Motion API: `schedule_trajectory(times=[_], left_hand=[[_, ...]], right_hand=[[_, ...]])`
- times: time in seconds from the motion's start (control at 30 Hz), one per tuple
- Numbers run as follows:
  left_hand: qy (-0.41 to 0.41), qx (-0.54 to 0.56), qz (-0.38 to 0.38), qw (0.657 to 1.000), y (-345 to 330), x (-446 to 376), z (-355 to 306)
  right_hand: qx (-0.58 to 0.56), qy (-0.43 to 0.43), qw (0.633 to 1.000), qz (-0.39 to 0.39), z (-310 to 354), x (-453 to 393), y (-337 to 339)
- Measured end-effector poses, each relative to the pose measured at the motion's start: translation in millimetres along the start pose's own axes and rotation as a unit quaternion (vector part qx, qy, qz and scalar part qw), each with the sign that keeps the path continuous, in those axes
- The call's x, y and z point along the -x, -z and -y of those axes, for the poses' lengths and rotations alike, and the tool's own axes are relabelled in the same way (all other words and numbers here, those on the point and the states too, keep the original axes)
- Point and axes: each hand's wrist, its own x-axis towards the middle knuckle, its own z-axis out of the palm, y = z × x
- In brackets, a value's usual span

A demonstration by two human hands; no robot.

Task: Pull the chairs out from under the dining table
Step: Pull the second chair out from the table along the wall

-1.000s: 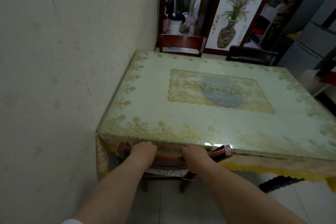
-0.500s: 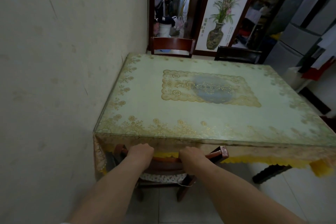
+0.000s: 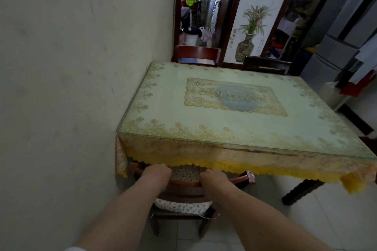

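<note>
Hands grip the top rail of the near chair point(image 3: 184, 186): left hand point(image 3: 158, 173), right hand point(image 3: 213, 178). The chair now stands further out from under the worktop point(image 3: 234, 126) than before; its cushion shows. The tablecloth fringe hides its front. Two chairs point(image 3: 196, 55) stand at the far edge, beside a wall point(image 3: 71, 67).
</note>
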Motion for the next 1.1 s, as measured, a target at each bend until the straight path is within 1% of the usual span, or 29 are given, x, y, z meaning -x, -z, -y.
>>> schedule_trajectory(times=[0.17, 0.5, 0.6, 0.97, 1.1], left_hand=[[0.014, 0.018, 0.004, 1.000, -17.3, 34.8, -20.8], [0.027, 0.006, -0.019, 0.999, -63.4, 107.3, -57.8], [0.022, -0.008, -0.012, 1.000, -73.1, 129.3, -65.1], [0.003, -0.019, -0.027, 0.999, -126.2, 216.1, -80.9], [0.004, -0.027, -0.009, 1.000, -142.1, 244.8, -91.0]], right_hand=[[0.006, 0.010, 1.000, 0.001, 6.4, 35.2, -17.0], [0.027, 0.008, 1.000, -0.005, 35.2, 108.0, -65.6], [0.026, 0.008, 1.000, -0.012, 45.2, 130.1, -74.9], [0.012, 0.007, 1.000, -0.010, 96.3, 212.1, -123.3], [0.011, 0.009, 1.000, -0.019, 107.5, 239.3, -142.2]])
